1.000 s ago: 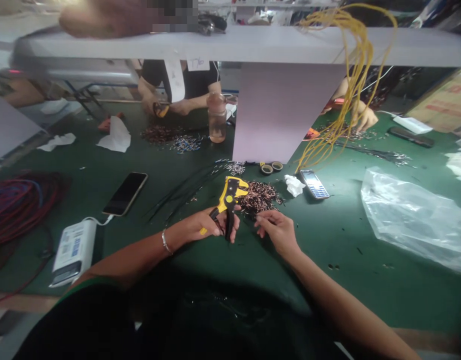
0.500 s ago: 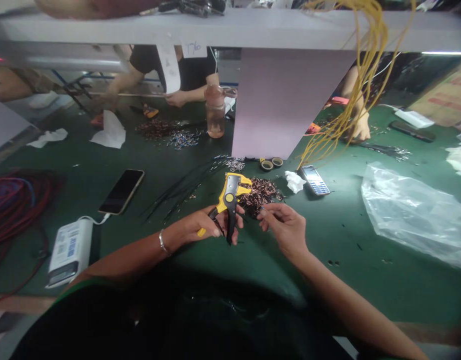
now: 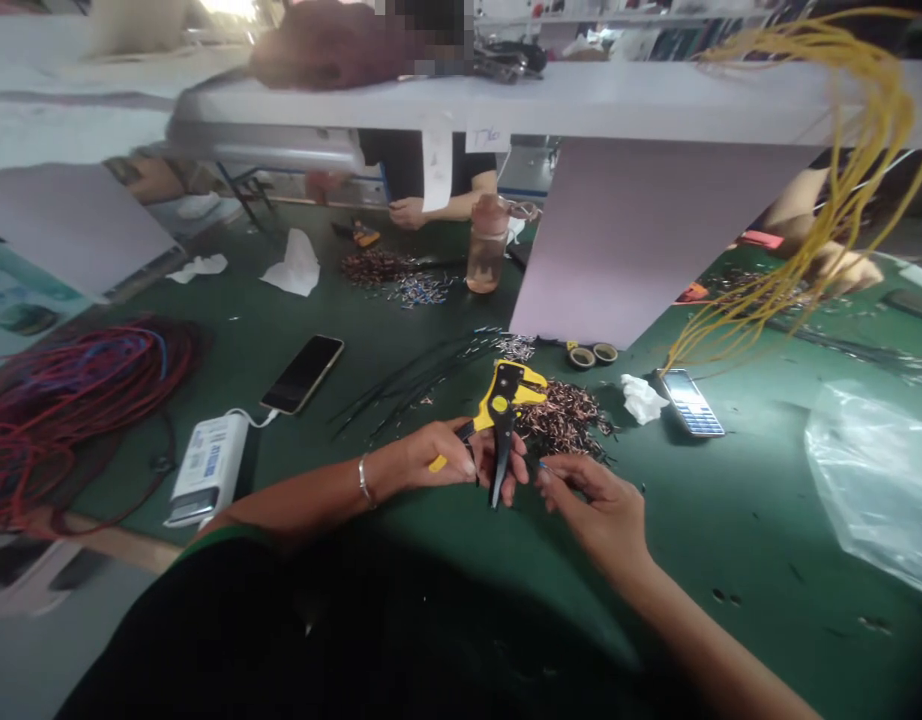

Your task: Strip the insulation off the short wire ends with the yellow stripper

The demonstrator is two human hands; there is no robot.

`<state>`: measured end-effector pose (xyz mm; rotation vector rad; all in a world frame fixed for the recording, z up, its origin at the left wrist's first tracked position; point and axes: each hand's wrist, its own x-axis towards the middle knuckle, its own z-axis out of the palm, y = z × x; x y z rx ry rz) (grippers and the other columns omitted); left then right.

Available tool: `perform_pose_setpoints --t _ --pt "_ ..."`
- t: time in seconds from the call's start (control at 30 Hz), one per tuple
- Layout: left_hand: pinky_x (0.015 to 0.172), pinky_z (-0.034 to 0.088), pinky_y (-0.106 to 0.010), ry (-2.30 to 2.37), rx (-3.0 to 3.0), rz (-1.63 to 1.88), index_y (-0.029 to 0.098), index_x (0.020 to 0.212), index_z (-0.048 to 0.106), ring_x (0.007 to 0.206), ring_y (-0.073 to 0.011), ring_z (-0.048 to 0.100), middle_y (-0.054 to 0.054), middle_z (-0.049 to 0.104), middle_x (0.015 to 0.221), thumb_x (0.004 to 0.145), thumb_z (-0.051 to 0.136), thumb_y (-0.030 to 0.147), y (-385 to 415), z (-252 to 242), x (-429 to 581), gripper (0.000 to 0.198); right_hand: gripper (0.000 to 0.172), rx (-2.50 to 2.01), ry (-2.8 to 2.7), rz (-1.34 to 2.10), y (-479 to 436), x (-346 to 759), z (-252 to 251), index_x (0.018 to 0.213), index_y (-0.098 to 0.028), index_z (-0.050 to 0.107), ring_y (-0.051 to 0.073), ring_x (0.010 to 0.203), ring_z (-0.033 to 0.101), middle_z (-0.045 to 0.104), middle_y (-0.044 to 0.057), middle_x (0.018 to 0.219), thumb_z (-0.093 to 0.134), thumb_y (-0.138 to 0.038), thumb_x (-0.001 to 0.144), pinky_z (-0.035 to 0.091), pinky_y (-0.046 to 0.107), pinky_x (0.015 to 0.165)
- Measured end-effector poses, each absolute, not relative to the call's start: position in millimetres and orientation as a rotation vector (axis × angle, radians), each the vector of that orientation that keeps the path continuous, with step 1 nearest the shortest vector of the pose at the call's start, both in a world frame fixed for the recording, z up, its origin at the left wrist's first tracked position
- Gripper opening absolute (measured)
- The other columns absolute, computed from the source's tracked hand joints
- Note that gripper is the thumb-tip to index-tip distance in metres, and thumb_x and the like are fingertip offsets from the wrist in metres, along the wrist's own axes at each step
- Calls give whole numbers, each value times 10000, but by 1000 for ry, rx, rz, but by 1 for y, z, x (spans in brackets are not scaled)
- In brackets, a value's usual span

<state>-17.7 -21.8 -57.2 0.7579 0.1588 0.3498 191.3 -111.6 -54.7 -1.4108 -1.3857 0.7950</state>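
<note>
My left hand (image 3: pixel 446 452) is wrapped round the handles of a yellow and black wire stripper (image 3: pixel 500 404), whose jaws point up and away over the bench. Close to its right, my right hand (image 3: pixel 600 505) has thumb and forefinger pinched together. A tiny blue-tipped piece (image 3: pixel 543 465) shows between those fingertips; its kind is too small to tell. Just beyond both hands lies a heap of short copper-coloured wire bits (image 3: pixel 570 415). Long black wires (image 3: pixel 408 385) with bare, light ends stretch across the green bench to the left of the stripper.
A phone (image 3: pixel 303 373) is cabled to a white power bank (image 3: pixel 210 467) on my left, beside coiled red wires (image 3: pixel 93 385). Two tape rolls (image 3: pixel 592 356), crumpled tissue (image 3: pixel 642 398), a keypad phone (image 3: pixel 691 403) and a plastic bag (image 3: pixel 877 480) lie rightward. Yellow wires (image 3: pixel 843 200) hang down. Co-workers sit opposite.
The view has swung left and up, so the bench things appear further right. My right hand has drawn slightly back from the wire heap. My left hand still grips the wire stripper.
</note>
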Motion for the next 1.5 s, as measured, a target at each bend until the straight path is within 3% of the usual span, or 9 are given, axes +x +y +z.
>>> perform_pose_setpoints --t 0.5,0.77,0.93,1.3,1.5 --pt "697 532 -377 202 772 308 123 1055 665 786 -285 717 -143 741 957 491 642 126 -24 -54 -21 564 140 -1254 -1086 1281 -112 189 -51 773 -207 733 128 402 589 710 6 565 791 -317 709 500 271 410" --pt "786 555 -423 165 775 248 124 1036 663 821 -279 716 -129 742 932 542 656 120 -21 -57 -24 494 189 -1042 -924 1567 -108 193 -49 768 -205 748 103 386 578 733 -8 585 840 -358 708 542 268 470" --pt "794 553 -444 156 779 251 87 1025 668 815 -301 720 -178 736 975 555 662 151 -19 -60 -25 474 212 -991 -889 1662 -106 195 -52 769 -181 757 103 373 586 734 3 569 862 -351 698 502 233 411" --pt "836 543 -445 154 821 252 70 1137 674 858 -284 692 -181 713 1063 567 677 125 -16 -58 -26 573 186 -1080 -879 1691 -106 199 -45 730 -190 761 90 329 533 611 -36 400 851 -346 681 289 166 289" --pt "846 516 -403 201 874 321 107 1200 644 887 -267 683 -130 710 1035 586 678 103 -19 -49 -24 614 187 -1207 -904 1474 -106 208 -33 755 -176 751 80 337 503 637 -12 429 829 -330 681 311 174 312"
